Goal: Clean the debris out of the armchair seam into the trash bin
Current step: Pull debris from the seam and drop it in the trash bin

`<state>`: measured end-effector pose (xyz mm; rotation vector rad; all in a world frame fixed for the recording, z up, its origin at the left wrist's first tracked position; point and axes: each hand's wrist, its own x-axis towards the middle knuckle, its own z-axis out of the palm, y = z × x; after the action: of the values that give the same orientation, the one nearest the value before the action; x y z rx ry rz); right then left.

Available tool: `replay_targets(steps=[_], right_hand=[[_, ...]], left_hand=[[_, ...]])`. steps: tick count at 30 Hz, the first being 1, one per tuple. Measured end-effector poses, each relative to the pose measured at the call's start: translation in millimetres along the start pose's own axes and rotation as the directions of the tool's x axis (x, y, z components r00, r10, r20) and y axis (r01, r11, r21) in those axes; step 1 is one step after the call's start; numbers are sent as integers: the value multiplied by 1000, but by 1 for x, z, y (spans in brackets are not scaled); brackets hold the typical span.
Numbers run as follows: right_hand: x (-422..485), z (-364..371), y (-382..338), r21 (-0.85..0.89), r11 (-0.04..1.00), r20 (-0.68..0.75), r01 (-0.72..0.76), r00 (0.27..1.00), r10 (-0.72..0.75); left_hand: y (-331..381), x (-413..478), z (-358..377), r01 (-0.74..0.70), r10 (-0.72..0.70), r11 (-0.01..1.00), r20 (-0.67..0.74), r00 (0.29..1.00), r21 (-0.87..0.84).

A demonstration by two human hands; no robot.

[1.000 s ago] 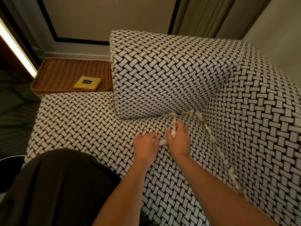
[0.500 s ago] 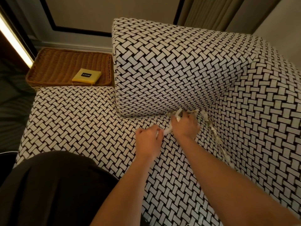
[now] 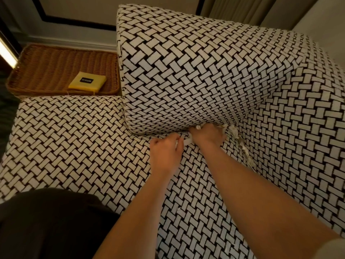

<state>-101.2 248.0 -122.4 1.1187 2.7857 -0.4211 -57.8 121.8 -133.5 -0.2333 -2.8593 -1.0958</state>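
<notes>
The right grip (image 3: 207, 136) is pushed into the seam where the back cushion meets the seat of the black-and-white basket-weave armchair (image 3: 186, 71). Its fingers are curled down over a bunch of white shredded-paper debris (image 3: 233, 130), and tufts poke out on both sides of the knuckles. The fingertips themselves are buried and out of sight. Just beside it, on its inner side, the left grip (image 3: 166, 152) is closed into a loose fist, pinching the near end of a white strip that runs across to the right grip. More shreds trail from the outer side of the right grip along the side seam and back toward the person, and a few flecks lie on the seat below both wrists. This stuff looks feather-light, limp and easily torn. It will probably come out best bunched low, right at the seam, with fingers raking beneath it, since a tug on a single strip may snap it. Well beyond the left grip sits a brown wicker tray (image 3: 46, 71) holding a yellow pad (image 3: 87, 83). No trash bin can be seen.
</notes>
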Motion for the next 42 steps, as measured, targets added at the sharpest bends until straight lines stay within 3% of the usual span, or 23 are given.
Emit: replay_targets(steps=[13, 16, 21, 31, 36, 42], right_hand=[[-20, 6, 11, 183, 955, -230, 232, 955, -188], [-32, 16, 7, 146, 980, -267, 136, 959, -94], [-23, 13, -8, 78, 997, -90, -12, 996, 19], [-10, 14, -11, 109, 994, -118, 5, 993, 8], [-17, 14, -3, 226, 965, -210, 135, 974, -87], [-40, 21, 6, 390, 848, -267, 358, 926, -268]], left_hand=[[-1, -3, -9, 24, -23, 988, 10, 1000, -152], [-3, -4, -10, 12, -8, 986, 23, 1000, -168], [-5, -4, -2, 4, -9, 992, -34, 999, -127], [-6, -3, 1, -14, 13, 998, -14, 1000, -60], [-7, -3, 1, -8, 6, 995, -20, 1000, -99], [-5, -4, -2, 25, -39, 991, -106, 994, -131]])
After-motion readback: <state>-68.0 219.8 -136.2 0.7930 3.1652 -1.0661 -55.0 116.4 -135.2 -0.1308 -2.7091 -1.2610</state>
